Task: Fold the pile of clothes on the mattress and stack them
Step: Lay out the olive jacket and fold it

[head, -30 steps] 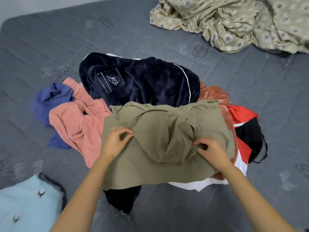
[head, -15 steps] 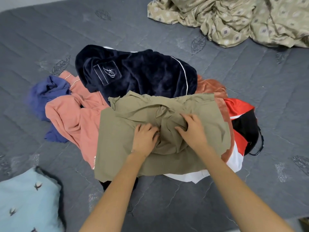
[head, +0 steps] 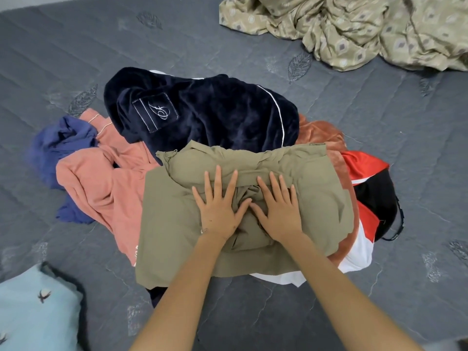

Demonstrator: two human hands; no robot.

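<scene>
An olive-khaki garment (head: 316,198) lies on top of the clothes pile, bunched in wrinkles at its middle. My left hand (head: 217,206) and my right hand (head: 278,209) press flat on it side by side, fingers straight and spread, thumbs almost touching. Under and around it lie a dark navy velvet garment (head: 215,112) with a stitched patch, a salmon-pink garment (head: 101,183), a blue garment (head: 60,140), a rust-orange piece (head: 319,130), and a red, black and white garment (head: 369,188). All rest on the grey quilted mattress (head: 417,138).
A crumpled beige patterned sheet (head: 354,29) lies at the back right of the mattress. A light blue pillow (head: 33,315) with small bird prints sits at the near left corner. Bare mattress surrounds the pile on the right and near side.
My hands moved from pinching the khaki garment's left and right sides to its middle, then opened flat and pressed down on the bunched cloth.
</scene>
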